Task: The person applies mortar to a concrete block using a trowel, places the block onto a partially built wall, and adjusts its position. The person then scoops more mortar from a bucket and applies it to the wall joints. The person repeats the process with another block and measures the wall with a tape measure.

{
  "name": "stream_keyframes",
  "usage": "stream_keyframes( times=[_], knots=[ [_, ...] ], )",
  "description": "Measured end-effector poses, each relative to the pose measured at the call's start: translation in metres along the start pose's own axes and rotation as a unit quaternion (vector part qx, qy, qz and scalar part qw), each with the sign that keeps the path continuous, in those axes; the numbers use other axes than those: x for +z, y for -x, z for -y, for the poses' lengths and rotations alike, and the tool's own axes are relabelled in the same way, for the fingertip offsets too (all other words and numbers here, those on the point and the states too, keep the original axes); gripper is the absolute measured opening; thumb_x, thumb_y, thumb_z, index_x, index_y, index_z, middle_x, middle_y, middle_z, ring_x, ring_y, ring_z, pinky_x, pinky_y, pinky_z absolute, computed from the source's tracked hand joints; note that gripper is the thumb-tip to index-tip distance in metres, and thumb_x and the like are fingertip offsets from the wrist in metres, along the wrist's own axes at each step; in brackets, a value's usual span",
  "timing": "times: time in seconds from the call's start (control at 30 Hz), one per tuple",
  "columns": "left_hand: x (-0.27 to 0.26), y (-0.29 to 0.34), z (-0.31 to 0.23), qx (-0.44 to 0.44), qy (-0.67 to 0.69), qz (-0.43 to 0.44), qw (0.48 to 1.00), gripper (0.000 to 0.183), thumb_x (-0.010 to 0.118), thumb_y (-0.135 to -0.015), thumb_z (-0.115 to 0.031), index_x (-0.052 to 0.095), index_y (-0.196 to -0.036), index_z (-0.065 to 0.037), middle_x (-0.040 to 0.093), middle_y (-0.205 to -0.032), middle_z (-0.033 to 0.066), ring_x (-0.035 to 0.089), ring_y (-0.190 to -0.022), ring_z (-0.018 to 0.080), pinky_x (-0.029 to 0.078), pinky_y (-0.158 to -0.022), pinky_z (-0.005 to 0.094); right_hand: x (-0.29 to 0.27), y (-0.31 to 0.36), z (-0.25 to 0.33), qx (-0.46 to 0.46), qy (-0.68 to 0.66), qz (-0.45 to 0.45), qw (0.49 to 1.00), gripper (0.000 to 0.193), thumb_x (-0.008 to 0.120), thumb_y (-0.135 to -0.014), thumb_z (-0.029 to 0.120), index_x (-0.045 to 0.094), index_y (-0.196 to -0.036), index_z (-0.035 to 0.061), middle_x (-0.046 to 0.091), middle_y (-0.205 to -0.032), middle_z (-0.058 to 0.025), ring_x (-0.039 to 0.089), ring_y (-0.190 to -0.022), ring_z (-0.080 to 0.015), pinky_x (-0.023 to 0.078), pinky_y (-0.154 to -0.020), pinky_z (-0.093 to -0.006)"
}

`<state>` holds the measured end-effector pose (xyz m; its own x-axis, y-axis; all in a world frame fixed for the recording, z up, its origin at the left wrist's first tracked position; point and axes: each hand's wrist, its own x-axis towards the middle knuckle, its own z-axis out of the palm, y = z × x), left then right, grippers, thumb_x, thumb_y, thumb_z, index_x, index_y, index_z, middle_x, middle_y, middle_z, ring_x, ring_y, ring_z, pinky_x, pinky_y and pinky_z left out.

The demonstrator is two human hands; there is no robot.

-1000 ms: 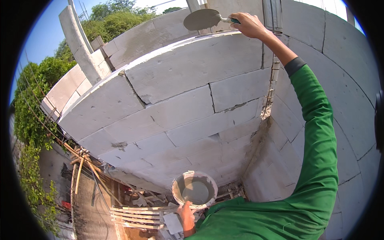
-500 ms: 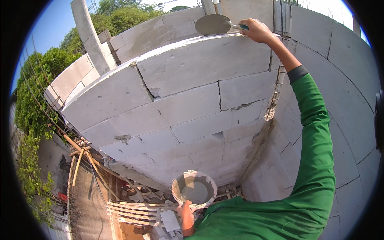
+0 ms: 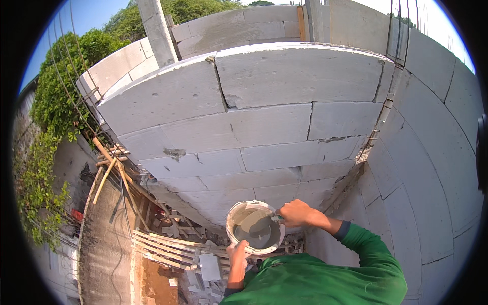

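Note:
A white bucket (image 3: 230,227) of wet grey mortar (image 3: 263,238) is in front of my body, low in the view. My left hand (image 3: 237,256) is closed on its near rim. My right hand (image 3: 297,212) grips the handle of a trowel (image 3: 251,222), whose rounded blade lies inside the bucket at the mortar. How deep the blade sits is hard to tell. Beyond the bucket rises a wall of large pale blocks (image 3: 300,76), with dark open joints between some of them.
A block wall (image 3: 432,147) adjoins on the right. Thin steel bars (image 3: 398,30) stand at that corner. Lower left are bamboo poles (image 3: 114,162), a slatted bamboo platform (image 3: 165,247) and block scraps (image 3: 209,267) below me. A concrete post (image 3: 156,33) stands behind the wall.
My right hand has come down from the wall top, bringing the trowel into the bucket. My left hand still holds the bucket. The view has shifted, so the wall sits farther right.

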<state>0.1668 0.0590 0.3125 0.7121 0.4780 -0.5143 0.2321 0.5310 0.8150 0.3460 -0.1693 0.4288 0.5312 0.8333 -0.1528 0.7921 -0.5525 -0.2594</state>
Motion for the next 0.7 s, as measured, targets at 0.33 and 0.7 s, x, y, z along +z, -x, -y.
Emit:
stream_keyframes(
  times=[0.33,0.7],
  knots=[
    [-0.002,-0.005,-0.004,0.030,-0.033,0.006,0.999,0.026,0.071,-0.079,-0.002,0.070,-0.103,0.008,0.070,-0.084,0.0073,0.066,-0.066,0.0146,0.057,-0.058,0.0322,0.058,-0.003,0.056,-0.016,0.001,0.097,0.995,0.028,0.065,-0.085,0.026,0.073,-0.094,0.0010,0.074,-0.087,-0.0235,0.074,-0.081,-0.0409,0.058,-0.070,-0.0505],
    [-0.007,-0.006,0.011,0.026,-0.038,0.012,0.999,0.026,0.072,-0.079,-0.003,0.069,-0.103,0.007,0.069,-0.083,0.0076,0.067,-0.067,0.0169,0.057,-0.058,0.0332,0.041,0.015,0.032,0.109,-0.292,0.033,0.950,0.035,0.070,-0.091,0.029,0.075,-0.114,0.0029,0.073,-0.090,-0.0234,0.072,-0.085,-0.0362,0.055,-0.078,-0.0469]
  ],
)
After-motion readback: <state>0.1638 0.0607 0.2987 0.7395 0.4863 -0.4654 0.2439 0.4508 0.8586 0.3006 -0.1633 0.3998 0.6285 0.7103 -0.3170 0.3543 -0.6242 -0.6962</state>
